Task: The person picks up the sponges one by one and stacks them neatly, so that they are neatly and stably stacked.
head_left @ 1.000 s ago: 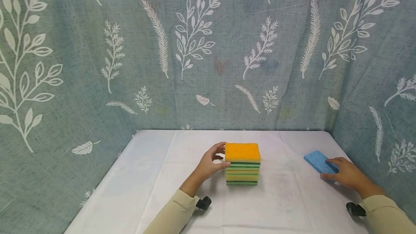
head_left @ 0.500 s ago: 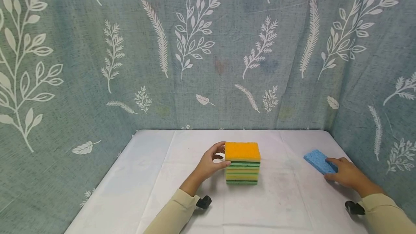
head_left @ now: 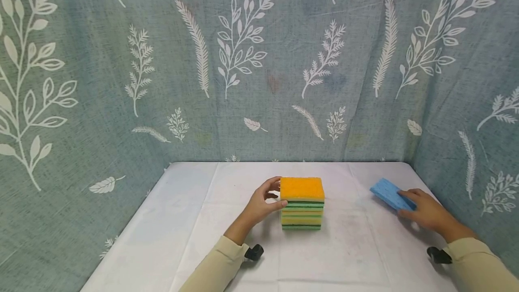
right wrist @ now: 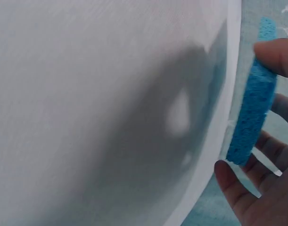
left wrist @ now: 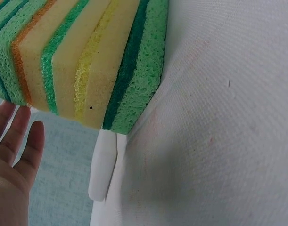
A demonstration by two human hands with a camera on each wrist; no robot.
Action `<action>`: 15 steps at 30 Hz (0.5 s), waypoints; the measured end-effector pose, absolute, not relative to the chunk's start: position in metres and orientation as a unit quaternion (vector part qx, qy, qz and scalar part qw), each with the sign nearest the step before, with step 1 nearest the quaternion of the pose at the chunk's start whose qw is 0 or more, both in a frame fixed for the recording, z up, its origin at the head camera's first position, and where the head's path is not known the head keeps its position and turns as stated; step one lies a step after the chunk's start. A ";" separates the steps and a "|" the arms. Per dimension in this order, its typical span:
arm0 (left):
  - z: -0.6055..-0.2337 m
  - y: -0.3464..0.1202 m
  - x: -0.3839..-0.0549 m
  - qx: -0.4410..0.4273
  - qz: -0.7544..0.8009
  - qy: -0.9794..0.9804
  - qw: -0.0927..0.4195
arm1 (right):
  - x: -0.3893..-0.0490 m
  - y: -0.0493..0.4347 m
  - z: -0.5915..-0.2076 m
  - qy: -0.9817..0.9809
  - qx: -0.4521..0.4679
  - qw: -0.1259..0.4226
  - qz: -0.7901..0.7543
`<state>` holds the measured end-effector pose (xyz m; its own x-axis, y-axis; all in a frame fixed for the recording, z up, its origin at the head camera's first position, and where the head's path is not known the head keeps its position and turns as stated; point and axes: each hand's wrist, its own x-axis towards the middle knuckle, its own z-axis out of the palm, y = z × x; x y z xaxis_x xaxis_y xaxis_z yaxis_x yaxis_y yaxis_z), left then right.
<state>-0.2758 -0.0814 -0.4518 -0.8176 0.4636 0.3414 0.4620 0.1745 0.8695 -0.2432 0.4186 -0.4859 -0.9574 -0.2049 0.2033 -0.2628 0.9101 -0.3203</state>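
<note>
A neat stack of several sponges [head_left: 302, 214], orange on top with green and yellow layers below, stands mid-table. My left hand [head_left: 262, 202] rests against its left end, thumb by the front corner and extended fingers at the back corner. In the left wrist view, the fingertips [left wrist: 35, 129] touch the stack's [left wrist: 87, 61] upper side; the thumb is out of sight. On the right, my right hand [head_left: 425, 211] pinches a blue sponge [head_left: 389, 193] between thumb and fingers. The right wrist view shows the blue sponge [right wrist: 252, 117] raised and tilted, its shadow on the cloth.
A white cloth [head_left: 227, 265] covers the table under both hands. Grey-green curtains [head_left: 284, 57] with white leaf prints enclose the back and sides. A black wrist camera [head_left: 254, 253] sits below the left sleeve, another black camera [head_left: 439, 255] by the right one.
The right hand has lifted the blue sponge off the table and shifted it slightly left and away from me. My left hand and the stack stay in place.
</note>
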 end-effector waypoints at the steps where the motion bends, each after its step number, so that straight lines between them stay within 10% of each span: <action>1: -0.452 -0.081 -0.276 0.302 0.567 0.767 0.000 | -0.243 0.416 -0.484 -0.973 0.124 0.086 0.173; 15: -0.452 -0.081 -0.275 0.302 0.565 0.768 -0.007 | -0.245 0.392 -0.466 -0.958 0.199 0.145 0.146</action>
<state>-0.2755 -0.0810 -0.4523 -0.8174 0.4562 0.3517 0.4716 0.1793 0.8634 -0.2452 0.3920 -0.4659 -0.8791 -0.3383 0.3357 -0.4230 0.8783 -0.2229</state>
